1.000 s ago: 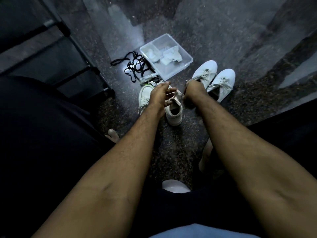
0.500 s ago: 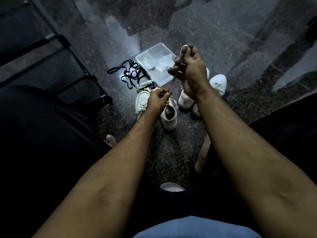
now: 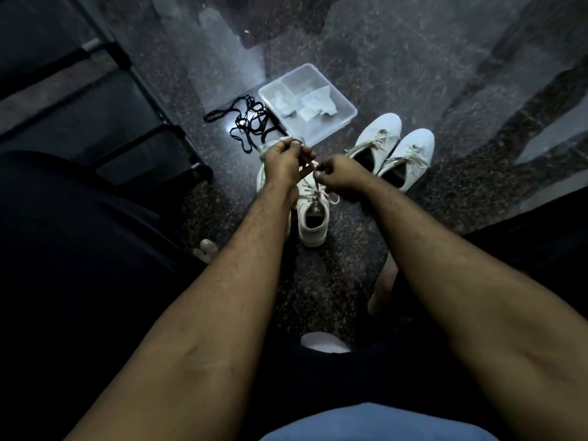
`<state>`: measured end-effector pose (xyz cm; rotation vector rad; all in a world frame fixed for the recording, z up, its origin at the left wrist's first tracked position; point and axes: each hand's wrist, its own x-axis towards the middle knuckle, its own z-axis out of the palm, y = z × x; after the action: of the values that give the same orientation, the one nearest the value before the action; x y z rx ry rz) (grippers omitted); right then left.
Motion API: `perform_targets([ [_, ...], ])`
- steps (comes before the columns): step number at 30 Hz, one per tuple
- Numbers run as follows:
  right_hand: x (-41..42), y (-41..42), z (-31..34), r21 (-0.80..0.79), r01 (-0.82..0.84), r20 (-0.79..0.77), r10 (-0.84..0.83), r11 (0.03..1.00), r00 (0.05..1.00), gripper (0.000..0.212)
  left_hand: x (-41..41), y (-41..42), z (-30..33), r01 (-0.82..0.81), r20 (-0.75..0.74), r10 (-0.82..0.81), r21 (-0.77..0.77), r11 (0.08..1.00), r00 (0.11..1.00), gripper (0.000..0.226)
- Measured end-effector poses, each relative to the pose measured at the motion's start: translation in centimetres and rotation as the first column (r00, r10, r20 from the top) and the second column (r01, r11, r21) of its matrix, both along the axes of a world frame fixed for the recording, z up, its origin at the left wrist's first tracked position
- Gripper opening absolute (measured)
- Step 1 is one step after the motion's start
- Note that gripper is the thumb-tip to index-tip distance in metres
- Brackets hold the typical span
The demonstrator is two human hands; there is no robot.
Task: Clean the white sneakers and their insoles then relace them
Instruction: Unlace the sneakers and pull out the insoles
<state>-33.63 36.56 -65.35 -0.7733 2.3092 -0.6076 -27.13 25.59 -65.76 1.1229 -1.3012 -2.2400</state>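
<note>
Sitting above a dark speckled stone floor [image 3: 366, 74], I reach both bare arms down toward a white sneaker [image 3: 313, 218] that stands between my feet with its heel toward me and its opening dark. My left hand [image 3: 283, 160] hovers over the toe end of that sneaker, fingers curled with the thumb and fingertips pinching a pale shoelace [image 3: 318, 189] up near the far edge of my hand. My right hand [image 3: 337, 175] sits just beside it, fingers curled in and pinching the same shoelace right above the eyelets, so both grips are clamped on the lace and neither is loose. Loose loops of the lace lie across the tongue and trail off to the right side of the shoe. A second white sneaker [image 3: 262, 176] lies just left of the first, mostly hidden under my left wrist. Another pair of white shoes [image 3: 397, 148] rests to the right, side by side, toes pointing away, with their laces slack over the openings. Beyond my hands stands a clear plastic tray [image 3: 345, 105] with two compartments holding crumpled white cloths [image 3: 315, 105]. A tangle of black laces [image 3: 248, 122] lies on the floor just left of the tray. A dark metal-framed rack [image 3: 105, 100] fills the left side
</note>
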Motion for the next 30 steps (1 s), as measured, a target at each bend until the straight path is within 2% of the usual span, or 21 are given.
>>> perform_targets([
  [3, -2.1, -1.7, 3.0, 0.074, -0.147, -0.121, 0.155, 0.986, 0.980, 0.024, -0.5, -1.2, 0.1, -0.056, -0.048, 0.061, 0.103, 0.993, 0.997, 0.018],
  [5, -3.8, -2.7, 5.3, 0.223, -0.281, -0.204, 0.327, 0.933, 0.923, 0.027, -0.8, -1.8, 0.4, -0.113, -0.087, 0.131, 0.187, 0.976, 0.988, 0.021],
  [7, -5.1, -3.3, 6.3, 0.334, -0.360, -0.189, 0.436, 0.871, 0.880, 0.026, -1.1, -2.4, 0.6, -0.150, -0.110, 0.179, 0.230, 0.962, 0.978, 0.021],
  [11, -4.7, -3.2, 3.0, 0.446, -0.393, 0.034, 0.424, 0.804, 0.905, 0.029, -1.3, -3.4, 0.0, -0.205, -0.097, 0.237, 0.259, 0.944, 0.967, 0.023],
  [13, -3.6, -3.0, -0.9, 0.483, -0.386, 0.029, 0.427, 0.786, 0.904, 0.031, -1.3, -4.1, -0.8, -0.220, -0.043, 0.235, 0.216, 0.951, 0.971, 0.024],
  [14, -3.1, -2.7, -2.6, 0.475, -0.359, -0.039, 0.427, 0.803, 0.903, 0.032, -1.3, -4.3, -0.9, -0.209, -0.021, 0.216, 0.184, 0.961, 0.976, 0.026],
  [16, -2.1, -2.5, -5.3, 0.364, -0.264, -0.147, 0.335, 0.893, 0.930, 0.030, -1.2, -4.8, -1.2, -0.158, 0.051, 0.154, 0.074, 0.985, 0.987, 0.039],
  [18, -1.2, -2.6, -6.0, 0.318, -0.209, -0.206, 0.282, 0.925, 0.937, 0.027, -1.0, -4.7, -1.4, -0.059, 0.129, 0.060, -0.014, 0.998, 0.990, 0.042],
  [21, -0.8, -2.7, -6.6, 0.339, -0.172, -0.311, 0.282, 0.925, 0.908, 0.025, -1.2, -4.1, -1.8, 0.046, 0.125, -0.044, -0.010, 0.999, 0.991, 0.022],
  [23, -1.1, -2.7, -6.9, 0.302, -0.135, -0.328, 0.236, 0.944, 0.915, 0.026, -1.2, -3.6, -1.9, 0.077, 0.125, -0.073, -0.029, 0.997, 0.989, 0.007],
  [25, -1.4, -2.6, -7.1, 0.254, -0.053, -0.300, 0.131, 0.966, 0.945, 0.031, -0.8, -3.2, -2.5, 0.097, 0.171, -0.077, -0.108, 0.989, 0.982, 0.010],
  [27, -1.6, -2.7, -7.3, 0.136, 0.115, -0.232, -0.081, 0.984, 0.969, 0.035, -0.4, -2.7, -3.5, 0.188, 0.267, -0.132, -0.195, 0.963, 0.955, 0.021],
  [30, -1.9, -3.8, -6.0, -0.026, 0.372, 0.021, -0.372, 0.928, 0.928, 0.015, 0.5, -1.3, -5.1, 0.374, 0.418, -0.261, -0.215, 0.902, 0.870, 0.028],
])
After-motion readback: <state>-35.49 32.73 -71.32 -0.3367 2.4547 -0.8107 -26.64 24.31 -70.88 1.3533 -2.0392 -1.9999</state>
